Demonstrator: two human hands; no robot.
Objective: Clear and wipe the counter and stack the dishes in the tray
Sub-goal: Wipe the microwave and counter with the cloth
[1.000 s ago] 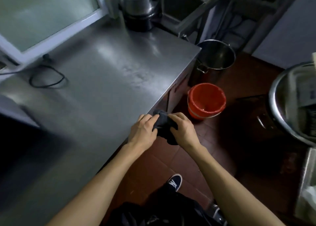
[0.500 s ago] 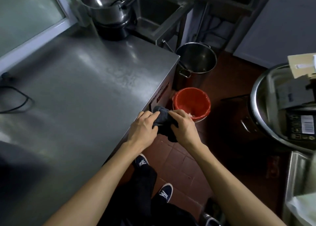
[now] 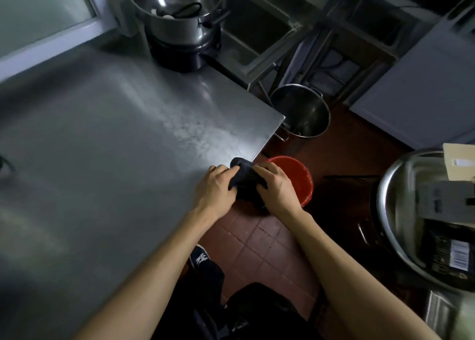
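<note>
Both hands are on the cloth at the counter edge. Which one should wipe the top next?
Probably left: it grips the cloth from over the counter; the right hand is past the edge.

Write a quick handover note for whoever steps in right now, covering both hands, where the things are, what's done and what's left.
Left hand: grips the dark cloth at the counter edge.
Right hand: grips the same cloth from the other side, just off the edge, above the red bucket on the floor.
Counter: bare steel apart from a pot at the far end; a dull smear shows near the far right corner.
Done: the counter looks cleared.
Left: probably finish with the cloth and wipe that smear. No tray or dishes are in view, so stacking cannot be judged.
</note>
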